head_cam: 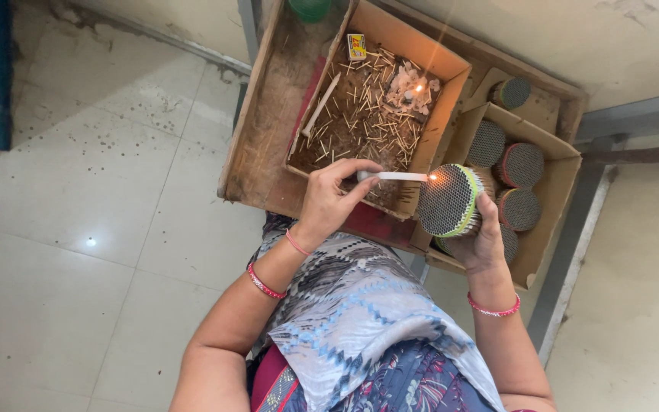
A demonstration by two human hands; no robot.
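White and thin, a lit candle (393, 176) is pinched in the left hand (329, 200) — its flame touching the face of a round bundle of sticks (448, 201). The right hand (484, 240) wraps closed around that bundle's side, over the cardboard box (451, 84) of spent matches (a second small flame burns there). More bundles (522, 165) sit beside — packed in another box.
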